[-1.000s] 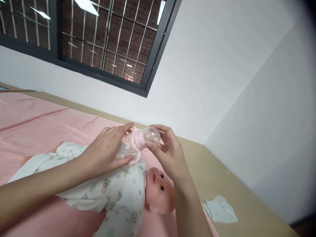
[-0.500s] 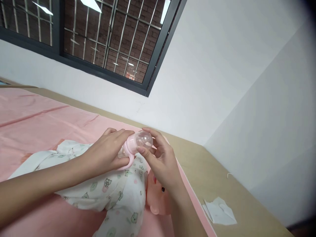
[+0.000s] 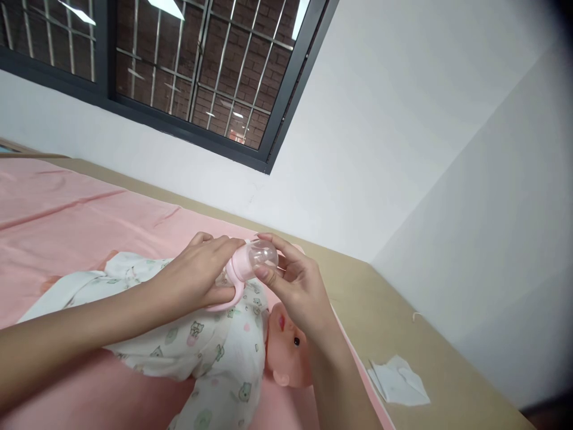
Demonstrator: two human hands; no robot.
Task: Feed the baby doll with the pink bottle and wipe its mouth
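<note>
My left hand (image 3: 201, 272) is wrapped round a baby bottle (image 3: 242, 263) with a pink collar and a pink handle (image 3: 239, 295). The bottle lies tilted on its side in the air, its clear domed cap (image 3: 263, 254) pointing right. My right hand (image 3: 298, 275) has its thumb and fingers closed about that cap. Under both hands a baby doll (image 3: 289, 352) lies on its back in a white suit (image 3: 224, 352) with small green and pink prints. My right forearm covers part of the doll's head.
A pink sheet (image 3: 54, 203) covers much of the wooden surface (image 3: 353, 286). Folded white tissue (image 3: 398, 381) lies at the right. Behind stand a white wall (image 3: 358, 149) and a dark-framed window (image 3: 264, 161) with metal bars.
The grip on the bottle and cap looks the same. My right hand has shifted very slightly right, and a little more of the doll's face shows.
</note>
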